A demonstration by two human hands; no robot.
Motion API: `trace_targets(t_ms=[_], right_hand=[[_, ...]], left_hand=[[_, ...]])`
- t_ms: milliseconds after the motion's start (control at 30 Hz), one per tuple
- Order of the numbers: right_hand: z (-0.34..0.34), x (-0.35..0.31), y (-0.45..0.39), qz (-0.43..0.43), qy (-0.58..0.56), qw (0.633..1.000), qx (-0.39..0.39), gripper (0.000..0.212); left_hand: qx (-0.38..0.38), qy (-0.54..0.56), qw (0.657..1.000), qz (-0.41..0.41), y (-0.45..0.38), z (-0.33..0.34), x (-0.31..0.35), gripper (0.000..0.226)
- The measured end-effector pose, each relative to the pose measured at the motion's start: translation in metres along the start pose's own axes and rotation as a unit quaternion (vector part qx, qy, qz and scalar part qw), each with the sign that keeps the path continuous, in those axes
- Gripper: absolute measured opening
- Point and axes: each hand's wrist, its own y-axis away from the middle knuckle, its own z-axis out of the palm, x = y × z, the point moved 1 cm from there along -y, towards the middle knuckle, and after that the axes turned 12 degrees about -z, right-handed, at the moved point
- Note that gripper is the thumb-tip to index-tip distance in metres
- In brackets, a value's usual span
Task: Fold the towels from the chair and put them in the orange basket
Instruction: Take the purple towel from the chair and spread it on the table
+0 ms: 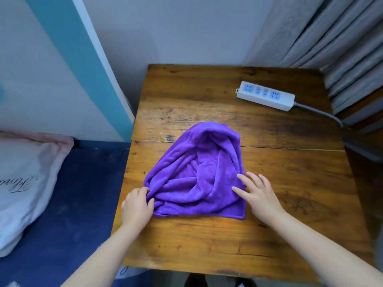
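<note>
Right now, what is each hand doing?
Left hand: closed, pinching the purple towel at its left corner.
Right hand: open, fingers spread flat on the towel's right edge.

The wooden worktop (207,241) is worn and dark-stained, with a crack running across its middle. A purple towel (196,179) lies rumpled near the front centre. A white power strip (266,95) sits at the far right, well apart from the towel, its grey cord (319,113) trailing off the right edge. Left of the worktop, a blue bed (68,199) carries a white pillow (22,183).
</note>
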Motion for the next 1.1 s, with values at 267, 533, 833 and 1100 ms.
trace_targets(t_ms=[267, 533, 833, 1100], right_hand=[[0.000, 0.004, -0.017, -0.069, 0.002, 0.994, 0.080, 0.029], [-0.075, 0.038, -0.005, 0.075, -0.144, 0.980, -0.113, 0.037], [-0.178, 0.058, -0.191, 0.202, -0.210, 0.951, 0.102, 0.039], [-0.088, -0.010, -0.151, 0.139, -0.163, 0.977, -0.012, 0.020]], left_hand=[[-0.026, -0.004, 0.998, 0.065, 0.001, 0.006, -0.026, 0.048], [0.034, -0.058, 0.971, 0.227, -0.008, 0.007, -0.019, 0.020], [-0.104, 0.267, 0.958, 0.030, -0.010, -0.037, -0.036, 0.011], [-0.145, 0.242, 0.958, -0.050, -0.024, -0.027, -0.036, 0.033]])
